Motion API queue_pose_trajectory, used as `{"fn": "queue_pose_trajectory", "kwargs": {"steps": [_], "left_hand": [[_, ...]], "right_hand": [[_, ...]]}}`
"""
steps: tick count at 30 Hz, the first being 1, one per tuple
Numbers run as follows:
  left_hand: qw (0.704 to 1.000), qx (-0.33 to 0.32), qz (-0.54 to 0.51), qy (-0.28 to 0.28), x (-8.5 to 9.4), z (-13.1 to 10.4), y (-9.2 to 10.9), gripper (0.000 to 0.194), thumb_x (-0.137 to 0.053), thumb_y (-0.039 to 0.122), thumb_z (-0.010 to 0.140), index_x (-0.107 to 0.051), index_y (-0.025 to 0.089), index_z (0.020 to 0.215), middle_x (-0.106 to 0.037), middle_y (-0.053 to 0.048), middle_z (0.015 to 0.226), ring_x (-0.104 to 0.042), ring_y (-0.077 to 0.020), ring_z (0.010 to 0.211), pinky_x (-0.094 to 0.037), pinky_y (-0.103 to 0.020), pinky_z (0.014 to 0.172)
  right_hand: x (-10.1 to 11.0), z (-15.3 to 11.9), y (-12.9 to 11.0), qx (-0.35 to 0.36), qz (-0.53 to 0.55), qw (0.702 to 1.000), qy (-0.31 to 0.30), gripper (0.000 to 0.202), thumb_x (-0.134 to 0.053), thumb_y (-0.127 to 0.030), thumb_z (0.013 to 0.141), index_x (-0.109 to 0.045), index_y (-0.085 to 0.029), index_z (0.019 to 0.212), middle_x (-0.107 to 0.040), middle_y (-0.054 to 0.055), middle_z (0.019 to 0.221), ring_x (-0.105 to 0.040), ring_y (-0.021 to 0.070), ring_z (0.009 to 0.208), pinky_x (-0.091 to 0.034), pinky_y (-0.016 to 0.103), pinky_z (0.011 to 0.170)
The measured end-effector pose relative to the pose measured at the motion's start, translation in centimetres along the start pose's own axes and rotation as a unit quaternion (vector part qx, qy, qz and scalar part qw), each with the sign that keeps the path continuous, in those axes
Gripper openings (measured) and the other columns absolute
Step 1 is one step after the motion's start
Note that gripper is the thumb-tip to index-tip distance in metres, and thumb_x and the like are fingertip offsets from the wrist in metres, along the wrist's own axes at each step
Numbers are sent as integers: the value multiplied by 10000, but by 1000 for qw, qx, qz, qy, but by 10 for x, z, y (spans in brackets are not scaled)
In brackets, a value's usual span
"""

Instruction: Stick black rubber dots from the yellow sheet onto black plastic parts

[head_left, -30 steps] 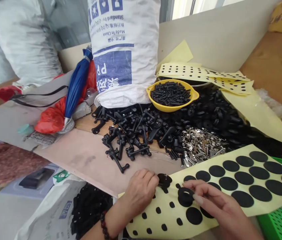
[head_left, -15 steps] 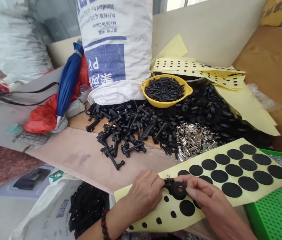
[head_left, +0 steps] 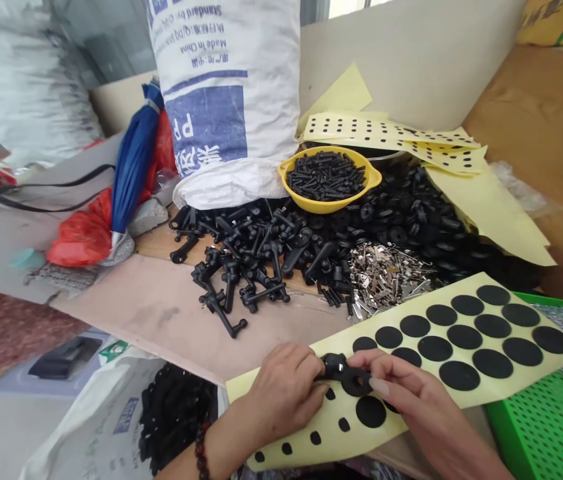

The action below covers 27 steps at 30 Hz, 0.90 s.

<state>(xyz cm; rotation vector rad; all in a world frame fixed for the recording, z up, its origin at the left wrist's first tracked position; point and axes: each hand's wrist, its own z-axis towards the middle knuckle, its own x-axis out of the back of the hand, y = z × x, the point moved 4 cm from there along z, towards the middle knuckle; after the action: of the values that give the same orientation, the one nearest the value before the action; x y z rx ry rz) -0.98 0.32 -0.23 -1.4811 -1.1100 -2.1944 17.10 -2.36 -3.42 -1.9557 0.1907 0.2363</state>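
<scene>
Above a yellow backing sheet (head_left: 331, 448) with round black stickers, my two hands meet. My left hand (head_left: 284, 387) is closed around a black plastic arm piece (head_left: 334, 365), most of it hidden by the fingers. Between thumb and fingers, my right hand (head_left: 406, 383) pinches a black disc with a hole (head_left: 350, 382). The disc sits right against the arm piece; I cannot tell whether they are joined. One large round sticker (head_left: 371, 412) lies just below the disc.
Beyond the sheet lie a pile of black plastic arms (head_left: 261, 253), small metal clips (head_left: 391, 273) and black discs (head_left: 411, 213). A yellow bowl (head_left: 330, 205) holds black springs or screws. A green basket (head_left: 536, 420) stands right; a white sack (head_left: 271, 133) stands behind.
The arm piece has turned in my left hand, and the metal bit that stuck up from it no longer shows upright. My right hand keeps its pinch on the disc.
</scene>
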Motion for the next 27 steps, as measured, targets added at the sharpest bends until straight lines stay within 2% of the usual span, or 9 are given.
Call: {"fn": "queue_pose_trajectory", "kwargs": {"steps": [2,5,7,10,13,19,22,27], "left_hand": [[991,86,-87,-61,4,4,-4,139,-500,239,859,-532,182,982,-613,-37,840,-554,-188,766,-432,-284,689],[962,162,-172,-133,9,14,-10,415,-564,202,776,-511,212,1187,-631,-12,875,-572,-183,799,-446,-260,693],[937,171,-244,-181,7,21,-12,405,-553,164,733,-562,215,1134,-619,11,824,-574,-151,723,-446,-226,635],[873,207,-376,-231,-1,25,-14,376,-527,133,690,-593,189,1056,-595,26,771,-554,-96,578,-430,-177,517],[834,229,-450,-224,-8,24,-13,439,-529,120,659,-602,178,1088,-599,5,816,-539,-88,583,-442,-174,508],[799,242,-511,-206,-14,20,-11,511,-483,103,658,-625,176,1144,-622,-21,883,-527,-85,609,-452,-195,549],[793,236,-522,-206,-11,22,-8,532,-476,92,656,-632,183,1157,-628,-21,918,-517,-84,630,-454,-194,568],[804,234,-506,-207,-7,25,-5,522,-459,72,641,-657,172,1113,-612,-5,839,-498,-78,593,-428,-189,552]], "right_hand": [[1,0,2,4,-3,1000,-3,243,-741,-367,679,-582,-212,580,-668,67,981,-563,264,930,-426,316,759],[0,1,4,10,-6,1000,-16,246,-734,-371,690,-578,-212,584,-655,68,955,-555,264,921,-423,311,735],[0,2,5,16,-9,1000,-19,243,-733,-364,692,-576,-212,586,-647,68,936,-552,263,913,-418,305,715],[1,3,6,24,2,1000,-3,240,-740,-355,686,-581,-208,582,-634,66,980,-549,259,929,-423,300,735],[3,4,6,21,18,1000,14,245,-753,-357,671,-589,-202,575,-624,69,1019,-551,254,933,-431,298,746],[3,5,6,12,16,1000,15,257,-750,-352,679,-577,-198,567,-631,68,957,-554,246,889,-440,286,694],[2,7,7,17,11,1000,8,251,-738,-358,696,-582,-199,581,-632,68,942,-558,245,873,-446,291,693],[0,7,6,29,-5,1000,10,249,-730,-352,699,-572,-204,575,-634,59,900,-551,239,885,-438,277,693]]}}
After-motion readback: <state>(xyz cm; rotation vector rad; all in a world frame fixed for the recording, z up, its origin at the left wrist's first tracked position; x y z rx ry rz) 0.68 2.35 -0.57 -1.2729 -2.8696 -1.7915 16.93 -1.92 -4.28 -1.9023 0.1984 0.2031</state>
